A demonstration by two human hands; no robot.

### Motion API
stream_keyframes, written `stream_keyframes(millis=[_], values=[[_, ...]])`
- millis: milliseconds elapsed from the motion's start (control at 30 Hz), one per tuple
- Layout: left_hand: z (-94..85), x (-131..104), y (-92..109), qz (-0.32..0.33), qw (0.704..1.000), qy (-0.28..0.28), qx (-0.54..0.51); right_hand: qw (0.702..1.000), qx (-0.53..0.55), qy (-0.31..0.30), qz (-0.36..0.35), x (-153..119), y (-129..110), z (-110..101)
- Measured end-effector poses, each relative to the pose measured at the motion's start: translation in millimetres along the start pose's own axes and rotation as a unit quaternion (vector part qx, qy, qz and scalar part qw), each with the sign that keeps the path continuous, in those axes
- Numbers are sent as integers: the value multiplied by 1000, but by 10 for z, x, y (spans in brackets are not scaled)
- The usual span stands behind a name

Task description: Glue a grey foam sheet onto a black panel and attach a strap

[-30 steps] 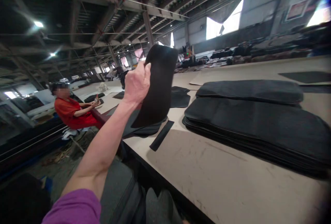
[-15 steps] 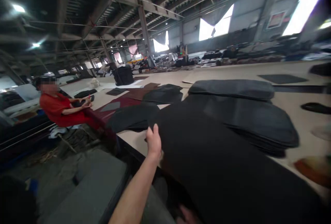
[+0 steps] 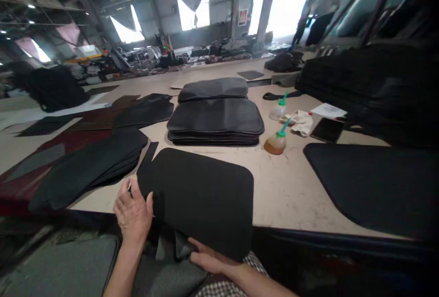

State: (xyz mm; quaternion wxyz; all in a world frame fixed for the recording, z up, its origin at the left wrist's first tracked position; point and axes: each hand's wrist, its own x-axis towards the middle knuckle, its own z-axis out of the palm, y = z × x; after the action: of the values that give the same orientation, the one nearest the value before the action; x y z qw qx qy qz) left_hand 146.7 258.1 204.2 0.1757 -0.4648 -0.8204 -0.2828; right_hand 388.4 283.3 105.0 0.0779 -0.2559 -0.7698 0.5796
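Note:
My left hand [image 3: 133, 208] is raised at the left edge of a black mat piece [image 3: 202, 192], its fingers apart and thumb spread. That mat lies on the table with rounded corners, its near part reaching the table's front edge. Low in front of me, my right hand [image 3: 207, 256] has its fingers closed around the folded edge of a grey fabric sheet [image 3: 168, 269]. Part of that sheet hangs below the mat. Beyond the mat stands a stack of black padded mats [image 3: 216, 119]. A narrow black strip [image 3: 149, 153] sticks out beside the mat's upper left corner.
Two squeeze bottles with green nozzles, one holding amber liquid [image 3: 275, 143], stand right of the stack near a white cloth [image 3: 302, 122] and a dark flat device [image 3: 327, 130]. Another black mat [image 3: 377, 187] lies at right. Layered black pieces [image 3: 96, 164] lie at left.
My view has swung right, and the co-worker in red has left it. The large black piece my left hand held now lies on the table; my right hand has come into clear view with grey fabric.

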Motion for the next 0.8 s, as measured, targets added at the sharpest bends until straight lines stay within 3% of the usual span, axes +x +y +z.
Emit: stream_keyframes(millis=[67,133,200,233,367,467,567,667,800], values=[[7,-36,157,190,979,-66,16,1000,10,2,-13,14,-26,-18],[85,-45,334,360,915,-180,-6,1000,12,0,-10,42,-20,-8],[204,-41,484,455,850,-264,-16,1000,24,-1,5,81,22,30],[266,-38,541,472,834,-284,-17,999,31,-1,14,101,55,57],[448,-46,714,452,835,-311,-31,997,46,1,54,185,224,154],[541,-110,934,402,861,-308,-50,996,60,-25,66,252,324,179],[660,-210,1254,330,897,-289,-59,994,88,-51,48,304,357,166],[766,-254,1511,286,914,-280,-70,993,101,-54,25,308,331,146],[661,-174,1504,285,903,-295,-132,994,106,-37,9,222,277,151]])
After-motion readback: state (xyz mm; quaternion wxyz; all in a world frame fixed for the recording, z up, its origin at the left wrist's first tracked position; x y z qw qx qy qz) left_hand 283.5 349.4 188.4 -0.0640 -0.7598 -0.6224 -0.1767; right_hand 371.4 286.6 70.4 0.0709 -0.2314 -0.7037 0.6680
